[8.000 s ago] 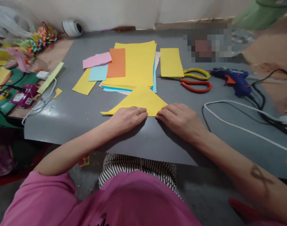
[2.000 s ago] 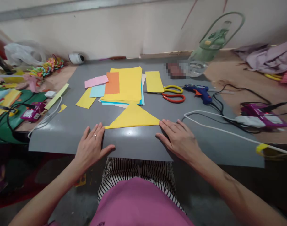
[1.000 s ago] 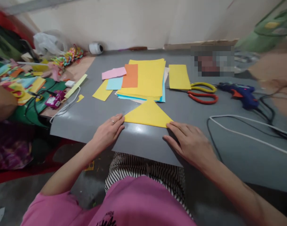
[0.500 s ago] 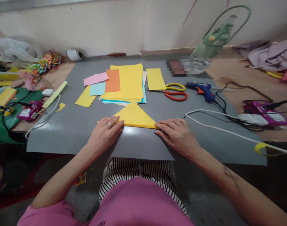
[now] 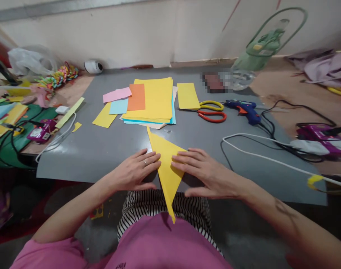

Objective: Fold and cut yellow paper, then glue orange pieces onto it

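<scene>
- While both hands lie flat on it, the yellow triangle [image 5: 166,164] sits at the near edge of the grey table [image 5: 89,157]. One tip points to 12 o'clock, and the long tip at 6 o'clock hangs past the edge.
- Left hand [image 5: 133,175]: fingers stretched out, tips touching the triangle's 9 o'clock edge, grasping nothing.
- Right hand [image 5: 208,175]: fingers spread flat over the 3 o'clock corner, pressing rather than pinching.
- Risk, as I judge it: the overhanging tip has no support, so uneven pressure could pivot the sheet, crease that tip or slide its layers apart.
- The paper stack [image 5: 153,99] lies near the upper tip, and the scissors [image 5: 212,111] sit at 1 o'clock, well apart.
</scene>
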Motion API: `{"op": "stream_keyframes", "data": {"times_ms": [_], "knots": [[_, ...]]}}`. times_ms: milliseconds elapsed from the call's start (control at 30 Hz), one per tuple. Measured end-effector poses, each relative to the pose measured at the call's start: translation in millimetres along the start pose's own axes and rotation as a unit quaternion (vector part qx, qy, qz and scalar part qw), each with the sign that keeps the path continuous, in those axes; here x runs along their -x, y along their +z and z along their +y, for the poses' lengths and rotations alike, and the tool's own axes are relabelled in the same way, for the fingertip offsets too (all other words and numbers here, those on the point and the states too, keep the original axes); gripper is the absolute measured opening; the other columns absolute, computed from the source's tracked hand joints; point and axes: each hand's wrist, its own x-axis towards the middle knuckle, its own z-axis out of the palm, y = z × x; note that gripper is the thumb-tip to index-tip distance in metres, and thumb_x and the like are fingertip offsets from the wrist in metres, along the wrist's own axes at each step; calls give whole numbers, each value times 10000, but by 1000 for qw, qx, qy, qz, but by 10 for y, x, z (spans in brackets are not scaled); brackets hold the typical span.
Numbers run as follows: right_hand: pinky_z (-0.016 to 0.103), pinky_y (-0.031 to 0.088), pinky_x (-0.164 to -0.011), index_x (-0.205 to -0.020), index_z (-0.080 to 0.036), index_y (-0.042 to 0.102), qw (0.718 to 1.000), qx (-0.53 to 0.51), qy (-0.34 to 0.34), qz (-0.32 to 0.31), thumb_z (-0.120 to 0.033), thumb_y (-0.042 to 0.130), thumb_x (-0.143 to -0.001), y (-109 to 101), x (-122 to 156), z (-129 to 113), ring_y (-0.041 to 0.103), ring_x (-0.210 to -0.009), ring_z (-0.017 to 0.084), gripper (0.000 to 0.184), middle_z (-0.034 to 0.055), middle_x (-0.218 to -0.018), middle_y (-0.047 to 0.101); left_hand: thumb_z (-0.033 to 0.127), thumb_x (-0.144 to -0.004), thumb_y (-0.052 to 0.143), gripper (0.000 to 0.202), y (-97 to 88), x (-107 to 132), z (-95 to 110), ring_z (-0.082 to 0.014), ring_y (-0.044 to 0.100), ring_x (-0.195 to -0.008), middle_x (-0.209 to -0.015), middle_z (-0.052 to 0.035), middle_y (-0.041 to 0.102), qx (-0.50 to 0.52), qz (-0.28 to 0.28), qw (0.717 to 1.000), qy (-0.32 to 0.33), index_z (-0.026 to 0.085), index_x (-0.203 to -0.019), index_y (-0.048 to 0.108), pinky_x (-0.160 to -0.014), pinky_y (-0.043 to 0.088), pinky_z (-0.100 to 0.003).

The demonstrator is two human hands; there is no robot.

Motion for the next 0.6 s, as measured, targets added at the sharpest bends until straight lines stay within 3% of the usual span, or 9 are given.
{"op": "stream_keyframes", "data": {"times_ms": [67,200,267,467,600], "knots": [[502,325,-1095,-1438,-164,495,999,28,-27,-9,-592,629,-875,74,47,9,504,-1315,299,720,151,-1409,603,566,-955,518,583,62,28,100,-301,584,-1297,-1353,-198,634,-20,44,999,-12,84,-1279,569,-1139,434,-507],[424,381,-1013,-1325,-180,582,996,75,-28,48,-490,619,-921,190,82,-86,600,-1160,240,511,102,-1291,689,245,-966,570,237,163,27,308,-250,661,-1198,-1263,-164,697,-56,135,989,-32,111,-1153,625,-1078,518,-429],[404,395,-963,-1275,-168,605,994,75,-33,70,-504,594,-935,207,74,-130,627,-1074,226,478,85,-1217,725,139,-966,524,204,170,27,357,-202,683,-1159,-1227,-129,720,-49,151,987,-26,143,-1140,631,-1050,545,-376],[394,402,-908,-1253,-166,619,996,37,-9,78,-599,602,-900,159,72,-92,622,-1041,237,559,91,-1186,733,139,-987,487,202,107,41,303,-197,691,-1140,-1169,-111,746,-2,173,984,-43,162,-1135,623,-976,588,-365],[386,414,-890,-1212,-174,651,997,4,19,72,-584,598,-909,110,34,-10,620,-1034,235,513,101,-1158,737,148,-989,484,193,75,-1,246,-153,736,-989,-1119,-85,764,25,183,978,-93,183,-1104,635,-915,602,-325]]}}
